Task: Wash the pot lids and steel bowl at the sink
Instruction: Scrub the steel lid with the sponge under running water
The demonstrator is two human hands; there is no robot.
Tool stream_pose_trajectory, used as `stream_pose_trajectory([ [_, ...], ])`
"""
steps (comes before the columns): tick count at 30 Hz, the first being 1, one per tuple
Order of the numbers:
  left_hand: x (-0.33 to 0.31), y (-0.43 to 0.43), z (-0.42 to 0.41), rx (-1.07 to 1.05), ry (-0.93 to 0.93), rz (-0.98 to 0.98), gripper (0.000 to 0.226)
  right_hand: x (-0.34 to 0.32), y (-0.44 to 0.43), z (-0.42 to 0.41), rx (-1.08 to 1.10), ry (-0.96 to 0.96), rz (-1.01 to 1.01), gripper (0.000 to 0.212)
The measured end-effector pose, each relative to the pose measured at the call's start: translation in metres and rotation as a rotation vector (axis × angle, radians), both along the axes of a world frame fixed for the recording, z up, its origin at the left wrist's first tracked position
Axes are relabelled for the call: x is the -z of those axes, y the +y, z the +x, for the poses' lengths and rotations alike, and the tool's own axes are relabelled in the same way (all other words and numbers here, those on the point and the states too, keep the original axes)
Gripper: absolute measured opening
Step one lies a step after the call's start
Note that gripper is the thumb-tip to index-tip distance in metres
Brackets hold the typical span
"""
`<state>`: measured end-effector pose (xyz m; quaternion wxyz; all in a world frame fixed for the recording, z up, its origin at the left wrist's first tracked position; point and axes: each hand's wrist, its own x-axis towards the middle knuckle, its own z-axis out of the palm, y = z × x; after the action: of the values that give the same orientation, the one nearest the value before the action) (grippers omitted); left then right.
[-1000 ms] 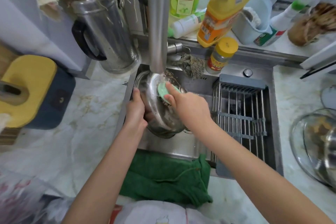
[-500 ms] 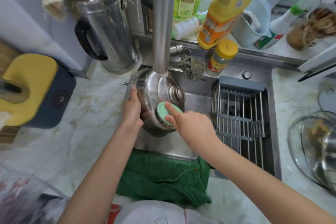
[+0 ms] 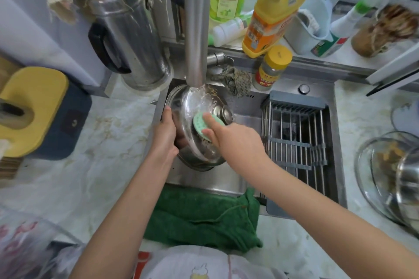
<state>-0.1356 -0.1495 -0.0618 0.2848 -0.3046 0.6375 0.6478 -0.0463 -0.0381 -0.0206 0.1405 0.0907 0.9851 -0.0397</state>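
Pot lid tilted over the sink, under the running tap. Left hand grips its rim. Right hand holds the green scrubber, which has moved higher, beside the knob. Judged: scrubbing of lid 1 continues.

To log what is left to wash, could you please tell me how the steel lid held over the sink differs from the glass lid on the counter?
The steel lid is opaque metal; the glass lid is see-through. The steel lid is held tilted under running water by the left hand, while the right hand holds a green scrubber against it; the glass lid lies untouched on the counter. Both are round.
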Motion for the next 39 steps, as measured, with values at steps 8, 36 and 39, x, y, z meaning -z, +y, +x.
stream_pose_trajectory([
  [8, 0.011, -0.001, 0.007, 0.052, -0.034, -0.008, 0.044, 0.001, 0.003, -0.001, 0.032, 0.022, 0.007, 0.051],
  [36, 0.012, -0.009, 0.018, 0.360, 0.246, -0.162, 0.048, 0.019, 0.016, -0.020, -0.097, 0.138, -0.046, 0.053],
  [39, 0.012, -0.001, 0.022, 0.342, 0.232, -0.148, 0.055, 0.024, 0.037, -0.041, 0.138, 0.132, -0.092, 0.050],
])
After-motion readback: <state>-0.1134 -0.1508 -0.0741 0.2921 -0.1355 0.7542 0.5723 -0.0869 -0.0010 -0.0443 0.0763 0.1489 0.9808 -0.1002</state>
